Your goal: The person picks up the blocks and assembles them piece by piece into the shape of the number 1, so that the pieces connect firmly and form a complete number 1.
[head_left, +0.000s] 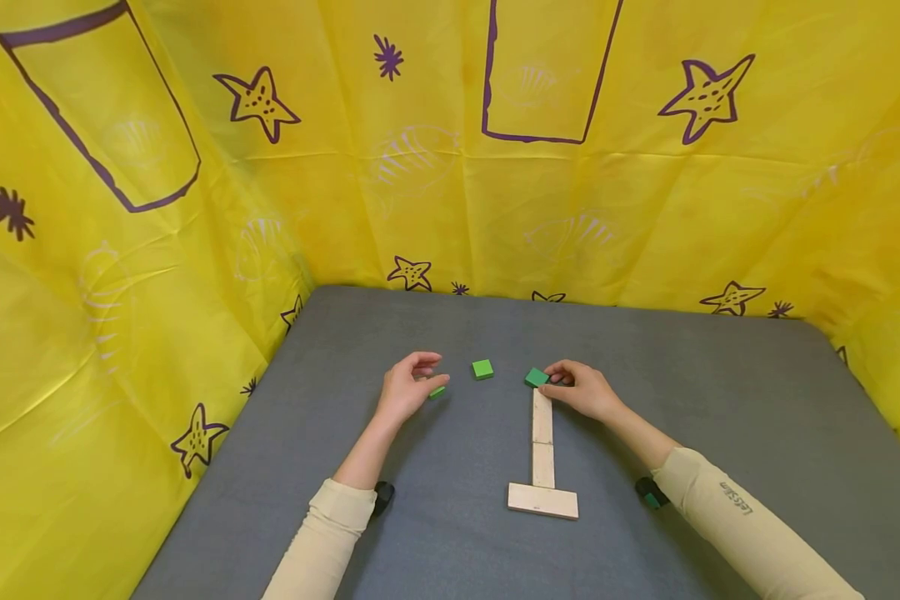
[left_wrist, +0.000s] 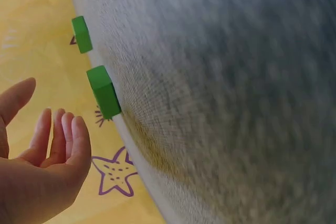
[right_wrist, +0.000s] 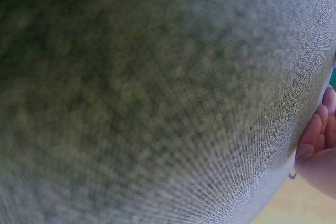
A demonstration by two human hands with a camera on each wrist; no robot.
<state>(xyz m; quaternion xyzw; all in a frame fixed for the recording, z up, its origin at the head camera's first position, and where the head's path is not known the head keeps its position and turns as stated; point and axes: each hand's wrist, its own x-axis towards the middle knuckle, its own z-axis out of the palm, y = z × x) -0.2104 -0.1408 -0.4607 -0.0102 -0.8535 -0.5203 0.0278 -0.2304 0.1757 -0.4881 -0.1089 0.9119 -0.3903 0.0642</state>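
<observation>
Two hands low over a grey surface (head_left: 720, 392) walled by yellow starfish cloth (head_left: 157, 275). Left hand (head_left: 408, 389) on its edge, fingers loosely curved, grip half open and holding nothing; a small green block (head_left: 437, 392) just off the fingertips, within easy reach. Second green block (head_left: 483, 369) loose between the hands, touched by neither. Right hand (head_left: 581, 390) at the far end of a wooden T (head_left: 543, 467), fingers curled about a third green block (head_left: 537, 377), probably to seat it at the stem's tip. T flat, crossbar nearest the person, stem pointing away. Right wrist view mostly grey blur, so exact finger contact hard to confirm.
</observation>
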